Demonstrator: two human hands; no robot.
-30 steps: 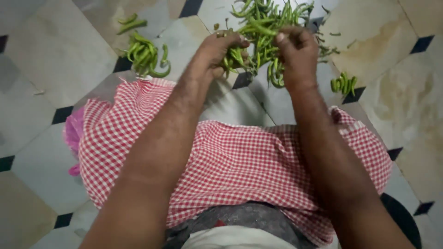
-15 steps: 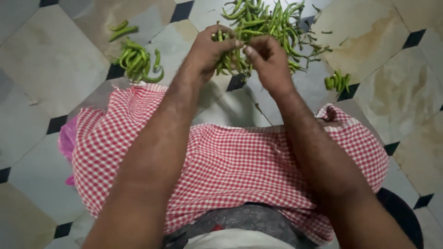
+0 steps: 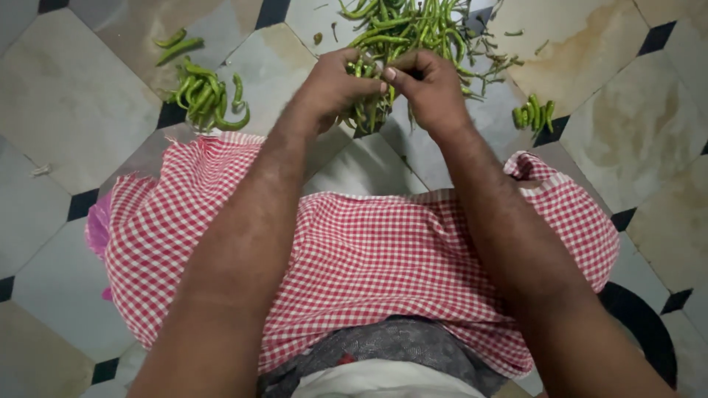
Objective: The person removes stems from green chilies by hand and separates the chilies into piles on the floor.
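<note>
My left hand (image 3: 335, 85) and my right hand (image 3: 428, 88) meet fingertip to fingertip over the near edge of a big heap of green chillies (image 3: 413, 29) on the tiled floor. Both hands pinch the same green chilli (image 3: 383, 74), most of it hidden by the fingers. A smaller pile of green chillies (image 3: 206, 92) lies to the left of my left hand. A few more chillies (image 3: 532, 114) lie to the right of my right hand. Loose stems (image 3: 494, 59) are scattered beside the heap.
A red-and-white checked cloth (image 3: 369, 250) covers my lap below the arms. A pink cloth edge (image 3: 97, 228) shows at the left. The floor (image 3: 66, 103) has pale tiles with small dark diamond insets.
My hands have drawn closer together at the heap's near edge, and the view has shifted slightly so the heap sits higher in the frame.
</note>
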